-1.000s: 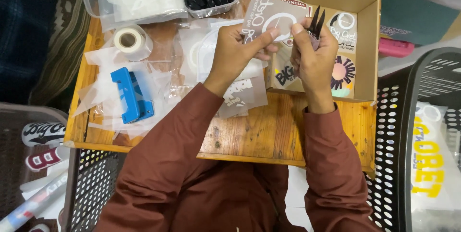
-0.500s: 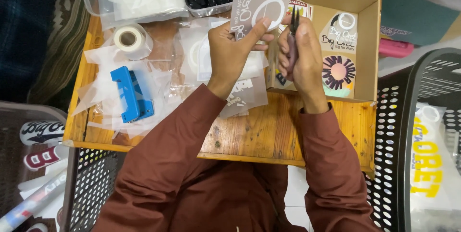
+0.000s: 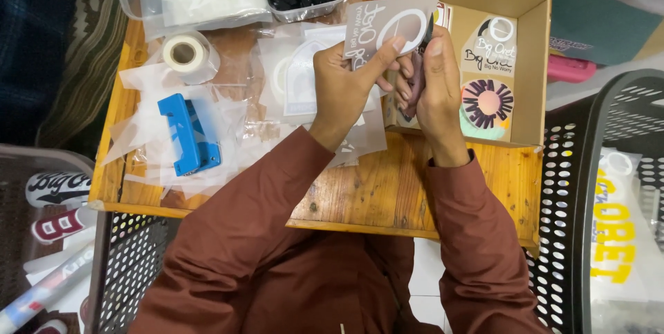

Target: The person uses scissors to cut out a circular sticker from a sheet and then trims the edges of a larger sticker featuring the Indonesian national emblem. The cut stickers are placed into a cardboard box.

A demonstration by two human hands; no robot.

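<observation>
Head view: left hand (image 3: 346,85) fingers pinch glossy grey sticker sheet (image 3: 387,30); right hand (image 3: 432,81) fingers closed on dark slim tool (image 3: 415,88).

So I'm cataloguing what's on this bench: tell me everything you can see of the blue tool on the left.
The blue tool is a blocky, bright blue piece, plastic by its look, with a long upright-edged body and a lower step at its near end. It lies on crumpled clear plastic sheets on the wooden table, just below a roll of white tape. Neither hand touches it; both are off to its right.
</observation>
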